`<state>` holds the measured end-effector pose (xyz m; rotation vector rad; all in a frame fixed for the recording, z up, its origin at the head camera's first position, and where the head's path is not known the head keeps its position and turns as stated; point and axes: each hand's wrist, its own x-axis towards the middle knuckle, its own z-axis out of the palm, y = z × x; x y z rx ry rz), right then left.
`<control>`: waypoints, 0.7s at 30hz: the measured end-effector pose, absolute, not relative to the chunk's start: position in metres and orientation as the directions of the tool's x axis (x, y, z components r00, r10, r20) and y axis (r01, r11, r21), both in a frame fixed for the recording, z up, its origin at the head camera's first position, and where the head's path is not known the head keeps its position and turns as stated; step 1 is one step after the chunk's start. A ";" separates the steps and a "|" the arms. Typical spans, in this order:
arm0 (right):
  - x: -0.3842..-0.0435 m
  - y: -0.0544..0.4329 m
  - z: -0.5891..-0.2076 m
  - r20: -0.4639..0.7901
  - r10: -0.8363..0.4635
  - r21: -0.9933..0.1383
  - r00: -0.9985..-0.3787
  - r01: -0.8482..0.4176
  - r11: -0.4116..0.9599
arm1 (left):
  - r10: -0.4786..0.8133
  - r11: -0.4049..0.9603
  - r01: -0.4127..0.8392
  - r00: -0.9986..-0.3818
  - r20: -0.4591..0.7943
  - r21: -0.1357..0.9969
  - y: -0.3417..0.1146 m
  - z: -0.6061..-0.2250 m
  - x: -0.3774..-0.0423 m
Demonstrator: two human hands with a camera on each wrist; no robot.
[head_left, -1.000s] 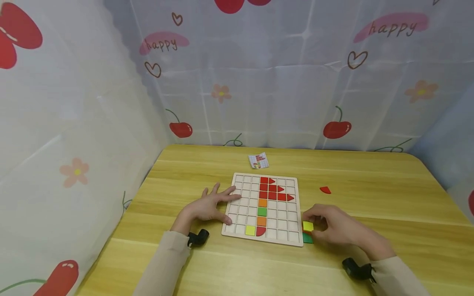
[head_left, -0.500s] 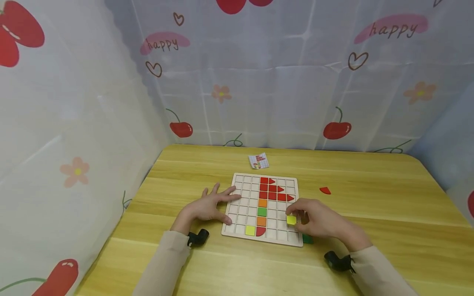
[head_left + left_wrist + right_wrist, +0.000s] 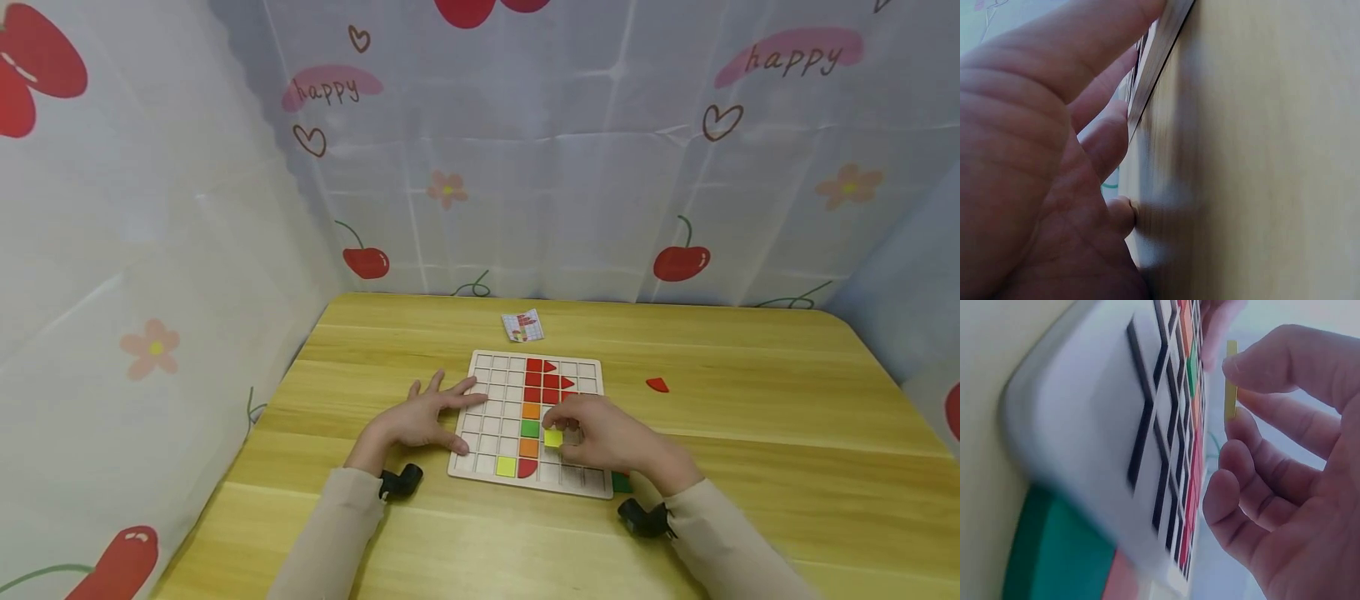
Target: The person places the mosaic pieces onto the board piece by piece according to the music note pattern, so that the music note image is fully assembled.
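Observation:
My right hand (image 3: 603, 433) pinches a yellow square tile (image 3: 553, 438) between thumb and fingers, above the wooden grid board (image 3: 480, 425). In the right wrist view the yellow tile (image 3: 1231, 378) is seen edge-on, raised off the board. My left hand (image 3: 420, 419) rests with fingers spread on the board's left edge; the left wrist view shows its fingers (image 3: 1104, 144) at that edge. Set in the grid are red squares and pointed pieces, an orange square (image 3: 531, 411), a green square (image 3: 530, 428), a yellow square (image 3: 506, 466) and a red rounded piece (image 3: 528, 467).
A small printed pattern card (image 3: 522, 326) lies behind the board. A red quarter-round piece (image 3: 657, 385) lies to the right. Green and red pieces (image 3: 621, 482) sit against the board's lower right corner. A cherry-print curtain (image 3: 510, 167) hangs behind the table.
My right hand has carried the yellow tile leftward from beside the board's right edge to over its middle columns. The left hand has stayed still.

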<state>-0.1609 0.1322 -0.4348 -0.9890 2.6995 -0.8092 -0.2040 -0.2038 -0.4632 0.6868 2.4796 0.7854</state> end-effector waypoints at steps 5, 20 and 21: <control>-0.163 0.114 -0.431 0.010 -0.628 -0.544 -0.778 -0.531 0.649 | 0.582 0.706 0.327 -0.774 -0.250 0.628 -0.204 -0.462 -0.203; -0.168 0.080 -0.436 -0.036 -0.655 -0.575 -0.754 -0.521 0.631 | 0.591 0.702 0.340 -0.769 -0.245 0.626 -0.204 -0.463 -0.204; -0.168 0.079 -0.437 -0.034 -0.659 -0.573 -0.752 -0.525 0.629 | 0.590 0.701 0.338 -0.770 -0.243 0.628 -0.204 -0.463 -0.204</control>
